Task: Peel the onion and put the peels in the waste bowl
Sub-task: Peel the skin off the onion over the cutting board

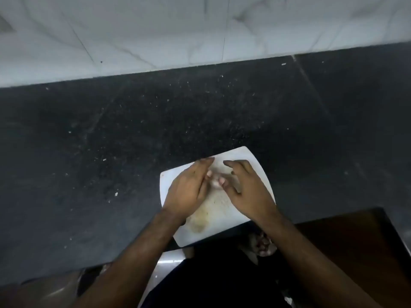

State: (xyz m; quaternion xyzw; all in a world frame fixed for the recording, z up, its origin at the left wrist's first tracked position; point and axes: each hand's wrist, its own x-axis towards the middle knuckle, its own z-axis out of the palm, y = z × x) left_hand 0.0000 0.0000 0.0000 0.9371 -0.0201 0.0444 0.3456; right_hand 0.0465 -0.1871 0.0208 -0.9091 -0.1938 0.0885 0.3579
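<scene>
Bare, crumb-flecked black counter [111,134] stretches open to the left of, right of and beyond both hands, up to the tiled wall [155,30]; only the white cutting board [240,154] lies beneath them.

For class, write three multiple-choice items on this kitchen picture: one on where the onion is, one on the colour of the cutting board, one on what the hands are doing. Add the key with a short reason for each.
1. Where is the onion?
A. Between both hands, over the cutting board
B. On the bare counter by the wall
C. On the floor

2. What colour is the cutting board?
A. Green
B. White
C. Red

3. What are the left hand and the right hand doing?
A. Both lie flat on the counter, away from the onion
B. Only one hand is in view
C. Both have fingers on the onion

Key: 1 A, the pale onion shows between the fingers above the board. 2 B, the board is white with a yellowish stain. 3 C, fingertips of both hands meet on the onion.
</scene>
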